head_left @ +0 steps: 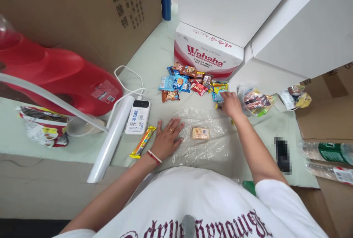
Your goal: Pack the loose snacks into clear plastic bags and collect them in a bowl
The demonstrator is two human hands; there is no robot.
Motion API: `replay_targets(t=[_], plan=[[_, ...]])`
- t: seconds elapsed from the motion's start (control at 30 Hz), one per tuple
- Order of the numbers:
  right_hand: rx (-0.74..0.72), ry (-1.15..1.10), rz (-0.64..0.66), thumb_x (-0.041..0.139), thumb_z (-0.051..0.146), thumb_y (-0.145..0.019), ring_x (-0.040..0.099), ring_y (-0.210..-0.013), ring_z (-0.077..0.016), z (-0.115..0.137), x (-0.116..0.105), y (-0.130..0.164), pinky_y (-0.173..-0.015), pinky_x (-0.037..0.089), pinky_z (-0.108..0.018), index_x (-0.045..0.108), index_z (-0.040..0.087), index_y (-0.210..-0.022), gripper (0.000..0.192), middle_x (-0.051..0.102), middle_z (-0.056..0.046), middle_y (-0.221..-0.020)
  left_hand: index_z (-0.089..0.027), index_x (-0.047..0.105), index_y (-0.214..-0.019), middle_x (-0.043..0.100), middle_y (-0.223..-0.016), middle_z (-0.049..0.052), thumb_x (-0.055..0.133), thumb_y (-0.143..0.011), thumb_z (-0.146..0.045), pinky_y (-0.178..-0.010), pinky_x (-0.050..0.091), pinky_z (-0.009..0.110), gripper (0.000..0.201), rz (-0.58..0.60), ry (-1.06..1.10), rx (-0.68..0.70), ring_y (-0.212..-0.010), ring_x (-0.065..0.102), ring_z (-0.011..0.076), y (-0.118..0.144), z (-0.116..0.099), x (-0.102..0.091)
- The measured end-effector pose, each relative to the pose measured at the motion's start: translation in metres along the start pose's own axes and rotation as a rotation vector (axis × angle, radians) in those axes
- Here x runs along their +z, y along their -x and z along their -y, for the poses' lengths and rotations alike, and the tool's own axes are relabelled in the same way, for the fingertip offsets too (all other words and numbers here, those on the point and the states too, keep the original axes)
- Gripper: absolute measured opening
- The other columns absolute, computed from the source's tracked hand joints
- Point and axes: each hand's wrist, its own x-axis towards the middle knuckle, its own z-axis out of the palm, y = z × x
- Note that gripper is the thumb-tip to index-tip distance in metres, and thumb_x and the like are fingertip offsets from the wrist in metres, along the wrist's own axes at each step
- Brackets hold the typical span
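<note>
My left hand [167, 138] lies flat on the cloth, fingers spread, its fingertips at the left edge of a crinkled clear plastic bag [217, 146]. On that bag rests a small wrapped biscuit [200, 133]. A yellow snack bar [142, 142] lies just left of my left hand. My right hand [232, 104] reaches to the right end of a pile of small snack packets [180, 81], its fingers closed at a light-blue snack packet [217, 96]. The fingertips partly cover that packet. Brown, red, blue and yellow wrappers make up the pile.
Behind the pile stands a white and red Wahaha carton [206, 56]. A white power bank [138, 116] with a cable and a plastic roll [111, 142] lie left, near a red jug [60, 72]. Right are a bag of snacks [256, 102], opened wrappers [296, 97] and bottles [327, 152].
</note>
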Motion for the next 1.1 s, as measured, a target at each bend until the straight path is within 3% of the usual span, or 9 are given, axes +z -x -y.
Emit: replay_targets(t=[0.17, 0.27, 0.4, 0.53, 0.63, 0.73, 0.87, 0.97, 1.1], plan=[[-0.059, 0.133, 0.100, 0.049, 0.014, -0.094, 0.050, -0.132, -0.0338, -0.009, 0.005, -0.041, -0.113, 0.034, -0.052, 0.065, 0.015, -0.136, 0.045, 0.064, -0.017, -0.142, -0.026, 0.043, -0.159, 0.044, -0.164, 0.013, 0.051, -0.101, -0.040, -0.128, 0.009, 0.068, 0.060, 0.006, 0.007, -0.039, -0.153, 0.041, 0.0326, 0.003, 0.001, -0.001], [-0.039, 0.086, -0.038, 0.043, 0.017, -0.100, 0.056, -0.124, -0.0340, -0.010, -0.002, -0.032, -0.111, 0.036, -0.051, 0.069, 0.016, -0.132, 0.041, 0.072, -0.018, -0.125, -0.024, 0.043, -0.159, 0.036, -0.168, 0.014, 0.049, -0.102, -0.040, -0.127, 0.016, 0.065, 0.060, -0.018, 0.022, -0.049, -0.156, 0.037, 0.0314, 0.005, 0.003, -0.003], [-0.068, -0.316, -0.172, 0.047, 0.031, -0.102, 0.063, -0.116, -0.0311, -0.008, -0.020, 0.008, -0.103, 0.046, -0.045, 0.065, 0.017, -0.138, 0.043, 0.072, -0.015, -0.127, -0.026, 0.051, -0.153, 0.040, -0.167, 0.011, 0.047, -0.103, -0.035, -0.128, 0.017, 0.064, 0.051, -0.010, 0.033, -0.025, -0.157, 0.034, 0.0299, 0.007, 0.005, -0.003], [-0.277, -0.704, 0.059, 0.052, 0.035, -0.101, 0.068, -0.109, -0.0247, 0.018, -0.011, 0.060, -0.099, 0.051, -0.038, 0.071, 0.024, -0.131, 0.037, 0.075, -0.007, -0.122, -0.022, 0.055, -0.149, 0.043, -0.165, 0.014, 0.050, -0.100, -0.031, -0.127, 0.021, 0.064, 0.050, -0.032, 0.032, -0.047, -0.156, 0.036, 0.0319, 0.007, 0.005, 0.001], [-0.386, -0.686, 0.169, 0.052, 0.029, -0.101, 0.066, -0.104, -0.0238, 0.046, 0.015, 0.085, -0.100, 0.048, -0.039, 0.074, 0.026, -0.127, 0.034, 0.076, -0.007, -0.113, -0.022, 0.057, -0.147, 0.043, -0.165, 0.015, 0.052, -0.098, -0.026, -0.127, 0.023, 0.063, 0.050, -0.162, 0.032, -0.017, -0.157, 0.033, 0.0336, 0.011, 0.004, -0.001], [-0.384, -0.549, 0.140, 0.053, 0.026, -0.100, 0.062, -0.102, -0.0265, 0.064, 0.034, 0.095, -0.101, 0.046, -0.045, 0.074, 0.021, -0.127, 0.034, 0.073, -0.011, -0.105, -0.026, 0.056, -0.147, 0.051, -0.160, 0.011, 0.052, -0.090, -0.010, -0.129, 0.019, 0.062, 0.059, -0.231, 0.066, 0.159, -0.157, 0.034, 0.0305, 0.023, 0.002, -0.009], [-0.313, -0.488, -0.088, 0.058, 0.032, -0.100, 0.055, -0.114, -0.0311, 0.060, 0.026, 0.112, -0.102, 0.047, -0.050, 0.068, 0.018, -0.132, 0.036, 0.064, -0.017, -0.122, -0.026, 0.050, -0.149, 0.054, -0.158, 0.009, 0.052, -0.077, -0.002, -0.131, 0.019, 0.057, 0.076, 0.004, 0.206, 0.483, -0.153, 0.041, 0.0245, 0.045, 0.003, -0.018], [-0.468, -0.550, -0.010, 0.062, 0.035, -0.100, 0.056, -0.116, -0.0289, 0.043, 0.017, 0.144, -0.102, 0.050, -0.048, 0.063, 0.023, -0.133, 0.035, 0.064, -0.014, -0.126, -0.021, 0.053, -0.144, 0.050, -0.159, 0.015, 0.056, -0.082, -0.009, -0.129, 0.023, 0.057, 0.063, 0.117, 0.231, 0.490, -0.153, 0.040, 0.0273, 0.055, 0.008, -0.013], [-0.543, -0.526, 0.121, 0.073, 0.037, -0.093, 0.051, -0.131, -0.0326, 0.025, 0.041, 0.199, -0.108, 0.049, -0.055, 0.062, 0.024, -0.132, 0.042, 0.059, -0.014, -0.140, -0.022, 0.067, -0.115, 0.064, -0.145, 0.013, 0.053, -0.094, -0.013, -0.125, 0.031, 0.056, 0.027, 0.067, 0.215, 0.387, -0.145, 0.052, 0.0264, 0.056, 0.014, 0.002]])
